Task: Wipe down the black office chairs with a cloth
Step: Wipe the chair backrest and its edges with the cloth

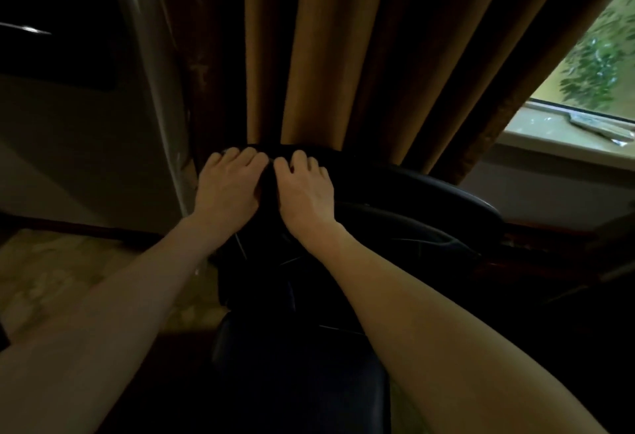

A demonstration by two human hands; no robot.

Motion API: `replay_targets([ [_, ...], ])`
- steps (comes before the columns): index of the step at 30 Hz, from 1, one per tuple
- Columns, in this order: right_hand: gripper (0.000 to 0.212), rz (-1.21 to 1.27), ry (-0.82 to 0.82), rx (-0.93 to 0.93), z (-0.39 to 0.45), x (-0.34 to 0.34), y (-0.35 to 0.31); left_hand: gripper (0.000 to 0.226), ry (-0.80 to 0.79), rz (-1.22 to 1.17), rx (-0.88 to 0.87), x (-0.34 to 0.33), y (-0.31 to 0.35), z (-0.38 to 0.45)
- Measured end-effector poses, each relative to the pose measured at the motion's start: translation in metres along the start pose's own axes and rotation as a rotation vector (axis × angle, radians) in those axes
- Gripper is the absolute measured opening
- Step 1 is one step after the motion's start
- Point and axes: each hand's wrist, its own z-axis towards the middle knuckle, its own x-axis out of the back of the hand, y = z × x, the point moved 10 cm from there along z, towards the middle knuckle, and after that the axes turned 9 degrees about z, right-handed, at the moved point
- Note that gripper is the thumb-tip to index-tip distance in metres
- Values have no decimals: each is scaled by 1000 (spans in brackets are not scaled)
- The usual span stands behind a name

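Centrally, a black chair (299, 358) fills the middle of the head view, its seat near and its backrest rising toward the far curtain (343, 55). Lighting is dim; chair detail is poor.

Left hand (226, 186): palm down on the top of the backrest, fingers spread and curled over the far edge. Right hand (304, 186): same posture, just beside the left, thumbs nearly meeting. Both hands press flat on the dark surface rather than closing round it. Both forearms are bare and reach in from the near corners.

Cloth: a dark fold (268, 189) shows between the two hands, but I cannot tell whether it is a cloth or part of the chair's own cover. Grip on it cannot be judged.

An armrest (457, 200) curves off to the right of the hands.

Surroundings: tan curtain hangs in folds directly behind the backrest, touching or just behind it. Window (598, 65) at far right, green leaves outside, pale sill (549, 145) below. Pale wall panel (151, 65) at left. Patterned floor (68, 268) at near left.
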Motion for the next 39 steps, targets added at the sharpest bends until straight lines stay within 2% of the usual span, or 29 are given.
replay_targets([
  [4, 41, -48, 16, -50, -16, 18, 41, 34, 28, -109, -9, -1, 44, 11],
  [12, 32, -203, 52, -207, -102, 73, 180, 11, 41, -265, -112, 3, 209, 36],
  [20, 27, -192, 95, -306, -178, 106, 270, 7, 27, -277, -182, 6, 329, 35],
  [23, 30, -136, 71, -362, -194, 110, 294, 14, 0, -267, -210, 8, 358, 37],
  [26, 35, -17, 29, -420, -206, 107, 313, 19, -19, -239, -236, 11, 377, 37],
  [32, 26, 282, -25, -526, -210, 105, 353, 21, -50, -180, -265, 13, 402, 42],
  [34, 24, 535, -4, -585, -210, 101, 369, 27, -44, -166, -247, 13, 406, 45],
  [37, 37, 1035, -19, -657, -210, 82, 377, 38, -55, -134, -189, 9, 403, 49],
  [39, 37, 1187, -71, -637, -206, 67, 370, 32, -85, -93, -149, 6, 401, 51],
])
